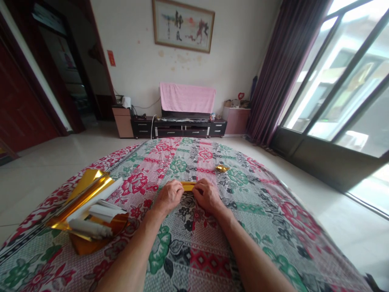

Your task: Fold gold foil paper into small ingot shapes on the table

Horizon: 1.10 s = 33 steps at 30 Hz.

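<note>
A small strip of folded gold foil paper [189, 186] is stretched between my two hands, just above or on the flowered cloth. My left hand [170, 195] pinches its left end with curled fingers. At the right end, my right hand [208, 194] grips it the same way. Beyond my right hand lies a small folded gold foil piece [222, 168], apart from both hands. The ends of the strip are hidden under my fingers.
Gold foil sheets [91, 190] and white paper rolls [91, 228] lie in a pile to the left. A patterned cloth [209, 259] covers the round-edged surface. Farther off stand a low black cabinet [182, 129] and a pink cloth [187, 97] draped over something.
</note>
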Motion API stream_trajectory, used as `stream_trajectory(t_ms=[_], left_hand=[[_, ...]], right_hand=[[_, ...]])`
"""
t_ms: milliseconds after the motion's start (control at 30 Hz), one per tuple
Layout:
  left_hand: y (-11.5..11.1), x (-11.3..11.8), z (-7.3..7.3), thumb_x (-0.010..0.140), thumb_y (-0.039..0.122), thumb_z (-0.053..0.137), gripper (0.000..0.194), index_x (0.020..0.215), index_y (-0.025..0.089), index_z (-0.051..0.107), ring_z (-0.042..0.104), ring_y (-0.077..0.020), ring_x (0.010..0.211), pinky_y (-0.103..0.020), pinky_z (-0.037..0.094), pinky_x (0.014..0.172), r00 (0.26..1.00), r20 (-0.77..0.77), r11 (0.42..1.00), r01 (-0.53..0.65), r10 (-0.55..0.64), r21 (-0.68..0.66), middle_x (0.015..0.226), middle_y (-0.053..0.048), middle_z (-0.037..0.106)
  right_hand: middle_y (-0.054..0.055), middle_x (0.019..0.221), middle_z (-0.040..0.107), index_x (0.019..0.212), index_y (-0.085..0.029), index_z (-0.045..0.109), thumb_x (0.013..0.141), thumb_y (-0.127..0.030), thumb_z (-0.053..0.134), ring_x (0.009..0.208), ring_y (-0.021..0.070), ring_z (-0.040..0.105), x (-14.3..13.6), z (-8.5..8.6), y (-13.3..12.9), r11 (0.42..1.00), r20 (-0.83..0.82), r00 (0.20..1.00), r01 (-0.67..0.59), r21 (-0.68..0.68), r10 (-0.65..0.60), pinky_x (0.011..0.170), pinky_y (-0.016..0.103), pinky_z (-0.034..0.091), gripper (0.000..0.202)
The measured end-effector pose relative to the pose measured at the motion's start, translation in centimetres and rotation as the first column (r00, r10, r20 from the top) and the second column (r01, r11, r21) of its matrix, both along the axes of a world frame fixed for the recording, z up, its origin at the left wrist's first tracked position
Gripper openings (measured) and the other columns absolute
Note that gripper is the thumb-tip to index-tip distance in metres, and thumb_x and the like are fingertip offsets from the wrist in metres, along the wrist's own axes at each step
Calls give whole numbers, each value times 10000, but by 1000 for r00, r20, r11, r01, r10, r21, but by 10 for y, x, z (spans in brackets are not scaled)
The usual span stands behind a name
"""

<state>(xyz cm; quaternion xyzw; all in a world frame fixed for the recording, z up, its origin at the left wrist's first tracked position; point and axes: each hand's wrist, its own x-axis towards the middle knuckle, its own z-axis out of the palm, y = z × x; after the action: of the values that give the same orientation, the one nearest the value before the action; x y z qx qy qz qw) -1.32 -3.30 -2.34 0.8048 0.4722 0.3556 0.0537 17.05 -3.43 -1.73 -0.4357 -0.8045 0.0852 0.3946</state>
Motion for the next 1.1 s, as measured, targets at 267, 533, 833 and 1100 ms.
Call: stream_trajectory(t_ms=[267, 533, 833, 1100], left_hand=[[3, 1, 3, 774, 183, 535, 168, 618, 162, 593, 562, -131, 750, -251, 442, 735, 996, 22, 994, -84, 85, -74, 763, -37, 598], [5, 5, 3, 741, 218, 574, 180, 570, 162, 582, 547, -127, 676, -249, 423, 685, 977, -24, 971, -215, 214, -104, 702, -28, 572], [2, 8, 5, 722, 235, 591, 150, 587, 169, 592, 547, -143, 703, -261, 425, 697, 952, -88, 948, -301, 293, -102, 735, -35, 553], [0, 0, 9, 715, 149, 553, 98, 633, 165, 604, 539, -132, 725, -250, 436, 707, 983, -42, 970, -185, 181, -160, 775, -34, 546]], right_hand=[[50, 803, 600, 645, -157, 640, 791, -183, 542, 737, 116, 558, -3, 0, 4, 994, 23, 995, 97, -45, -96, 707, 214, 429, 177], [49, 769, 607, 583, -156, 606, 759, -194, 576, 720, 123, 561, -5, 4, 3, 983, 21, 988, 155, -101, -154, 701, 225, 431, 183], [56, 782, 615, 588, -153, 616, 756, -161, 563, 722, 121, 564, -2, 3, 3, 990, 9, 994, 112, -81, -112, 705, 223, 436, 177], [57, 771, 599, 592, -153, 599, 755, -137, 535, 730, 126, 554, -2, 0, 3, 992, 2, 993, 121, -36, -121, 709, 228, 439, 176]])
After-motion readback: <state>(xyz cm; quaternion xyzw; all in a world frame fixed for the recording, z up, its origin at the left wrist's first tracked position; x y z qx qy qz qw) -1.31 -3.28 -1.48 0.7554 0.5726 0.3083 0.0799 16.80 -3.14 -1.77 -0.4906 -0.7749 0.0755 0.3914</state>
